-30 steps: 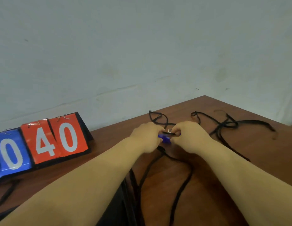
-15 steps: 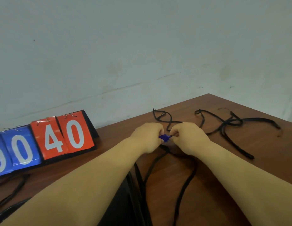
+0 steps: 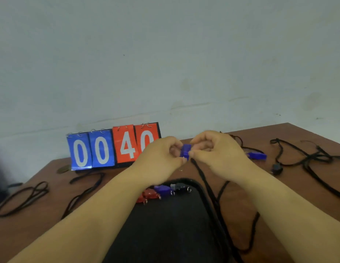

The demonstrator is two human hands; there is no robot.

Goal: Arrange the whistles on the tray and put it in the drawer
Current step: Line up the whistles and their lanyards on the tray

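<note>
The left hand (image 3: pixel 159 158) and right hand (image 3: pixel 220 152) pinch the blue whistle (image 3: pixel 185 151), fingers (image 3: pixel 198 153) curled; the tray (image 3: pixel 165 234) lies at six o'clock below.

three blue whistles (image 3: pixel 185 152) (image 3: pixel 256 155) (image 3: pixel 162 189), one tray (image 3: pixel 165 224), one scoreboard (image 3: pixel 100 149)

Two bare arms show, one behind the left grip (image 3: pixel 161 156) and one behind the right grip (image 3: pixel 220 154). Nothing covers them from each grip back as far as can be seen. The arms look smooth and get wider farther from each grip.
</note>
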